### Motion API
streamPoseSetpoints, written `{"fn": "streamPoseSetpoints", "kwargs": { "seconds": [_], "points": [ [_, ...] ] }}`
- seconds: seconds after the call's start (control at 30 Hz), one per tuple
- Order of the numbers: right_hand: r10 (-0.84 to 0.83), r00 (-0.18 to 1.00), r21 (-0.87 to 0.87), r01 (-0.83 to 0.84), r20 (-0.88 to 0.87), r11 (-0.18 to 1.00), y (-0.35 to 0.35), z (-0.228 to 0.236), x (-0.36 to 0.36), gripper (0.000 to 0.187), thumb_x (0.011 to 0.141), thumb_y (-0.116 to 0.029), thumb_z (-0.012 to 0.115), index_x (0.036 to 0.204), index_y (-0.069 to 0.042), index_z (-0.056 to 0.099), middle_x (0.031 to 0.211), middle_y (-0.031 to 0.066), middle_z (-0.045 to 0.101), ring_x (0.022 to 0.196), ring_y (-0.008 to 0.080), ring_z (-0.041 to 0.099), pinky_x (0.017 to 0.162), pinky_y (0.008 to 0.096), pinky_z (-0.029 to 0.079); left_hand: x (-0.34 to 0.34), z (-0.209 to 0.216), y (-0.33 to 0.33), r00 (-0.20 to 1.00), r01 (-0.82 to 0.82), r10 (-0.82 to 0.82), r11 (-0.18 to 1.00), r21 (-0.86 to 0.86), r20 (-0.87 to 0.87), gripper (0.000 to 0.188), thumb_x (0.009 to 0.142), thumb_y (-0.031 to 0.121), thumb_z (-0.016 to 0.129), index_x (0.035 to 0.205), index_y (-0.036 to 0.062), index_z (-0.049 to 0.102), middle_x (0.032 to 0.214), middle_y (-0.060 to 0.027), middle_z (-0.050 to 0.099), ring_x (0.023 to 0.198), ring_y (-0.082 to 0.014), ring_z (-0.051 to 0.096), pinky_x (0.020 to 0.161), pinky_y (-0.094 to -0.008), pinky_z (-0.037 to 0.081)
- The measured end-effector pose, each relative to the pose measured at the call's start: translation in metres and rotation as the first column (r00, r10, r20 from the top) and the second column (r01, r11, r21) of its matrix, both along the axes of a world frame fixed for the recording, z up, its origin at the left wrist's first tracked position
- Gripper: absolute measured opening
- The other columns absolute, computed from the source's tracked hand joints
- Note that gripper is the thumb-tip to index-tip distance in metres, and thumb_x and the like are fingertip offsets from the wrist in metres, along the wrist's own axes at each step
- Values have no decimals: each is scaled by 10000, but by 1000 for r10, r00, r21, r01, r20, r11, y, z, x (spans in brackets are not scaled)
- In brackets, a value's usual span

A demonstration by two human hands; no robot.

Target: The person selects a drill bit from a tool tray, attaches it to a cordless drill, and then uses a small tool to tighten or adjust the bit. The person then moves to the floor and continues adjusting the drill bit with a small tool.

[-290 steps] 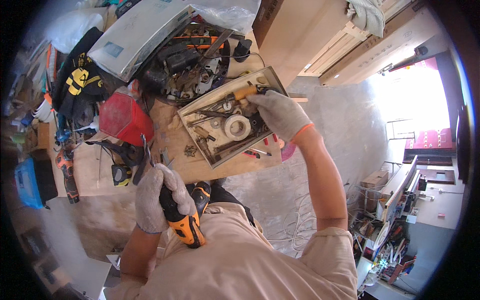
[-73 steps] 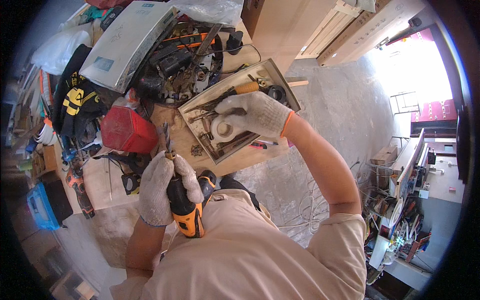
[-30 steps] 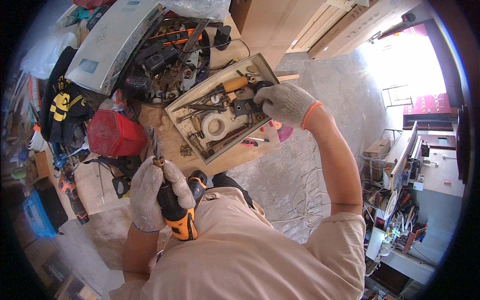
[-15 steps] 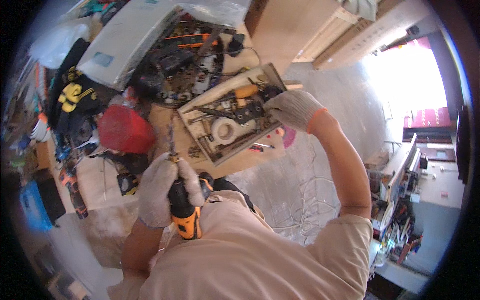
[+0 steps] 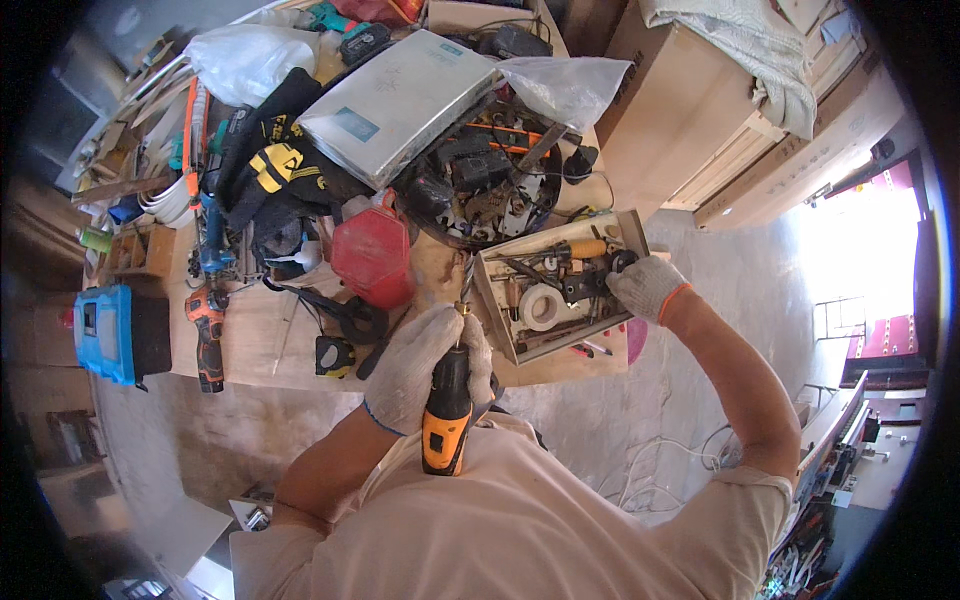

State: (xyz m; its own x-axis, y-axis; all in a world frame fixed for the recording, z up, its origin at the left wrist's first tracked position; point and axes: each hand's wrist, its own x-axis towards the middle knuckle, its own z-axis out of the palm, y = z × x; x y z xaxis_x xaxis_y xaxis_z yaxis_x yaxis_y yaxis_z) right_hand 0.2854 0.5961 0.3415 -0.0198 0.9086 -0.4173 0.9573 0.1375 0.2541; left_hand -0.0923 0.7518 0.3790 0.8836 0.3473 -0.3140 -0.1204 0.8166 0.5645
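My left hand, in a pale knit work glove, is closed around an orange and black cordless drill. The drill's slim bit points away from me toward the bench. At the right end of a shallow wooden tray is my gloved right hand. Its fingers are curled over the rim beside a black round part; what they grip is hidden. In the tray lie a white roll of tape, an orange-handled tool and small dark metal parts.
Left of the tray stands a red container. Behind it are a round pan of mixed hardware and a wrapped flat white box. Another drill, a tape measure and a blue toolbox sit leftward. Cables lie on the floor.
The whole view has shifted, so the bench and its contents appear farther right and lower. Both hands stay in about the same places, one on the drill, the other at the tray's right end.
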Motion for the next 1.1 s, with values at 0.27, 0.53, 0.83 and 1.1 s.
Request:
{"fn": "streamPoseSetpoints", "kwargs": {
  "seconds": [0.27, 0.53, 0.83, 1.1],
  "points": [
    [-21, 996, 92, 29, -82, 995, -5, -8, 8, 137, 1003, -194, 643, 1061, -115, 739, 930, 105, 811, 933, 302, 812, 829, 453, 627, -3, 1, -5, 999, -37, 37, 999, 7, -4, 317, 1163, 364, 558, 1100, 62, 633, 920, -97, 691, 701, -228, 701, 679, -401, 617],
    [-46, 993, 91, 56, -109, 994, -9, -9, 5, 194, 969, -245, 701, 1080, -91, 740, 958, 123, 804, 948, 330, 799, 853, 470, 626, -3, 1, -10, 1000, 8, -6, 997, 82, -17, 300, 1159, 383, 559, 1104, 96, 626, 905, -73, 670, 722, -227, 674, 684, -403, 593],
    [-156, 969, 93, 176, -191, 980, 0, -11, 8, 355, 947, -351, 731, 1127, -46, 711, 935, 207, 782, 907, 388, 789, 830, 509, 617, -7, -8, -14, 994, -70, 78, 993, -100, 72, 308, 1177, 353, 540, 1114, 72, 648, 921, -95, 706, 738, -215, 691, 692, -356, 608],
    [-259, 948, 159, 289, -187, 944, -20, 35, -14, 355, 968, -292, 690, 1196, -21, 666, 965, 194, 790, 862, 375, 792, 758, 487, 624, -5, 7, -13, 998, -65, 65, 998, 3, -28, 291, 1162, 355, 564, 1145, 72, 628, 903, -97, 709, 689, -240, 695, 672, -398, 602]
  ]
}}
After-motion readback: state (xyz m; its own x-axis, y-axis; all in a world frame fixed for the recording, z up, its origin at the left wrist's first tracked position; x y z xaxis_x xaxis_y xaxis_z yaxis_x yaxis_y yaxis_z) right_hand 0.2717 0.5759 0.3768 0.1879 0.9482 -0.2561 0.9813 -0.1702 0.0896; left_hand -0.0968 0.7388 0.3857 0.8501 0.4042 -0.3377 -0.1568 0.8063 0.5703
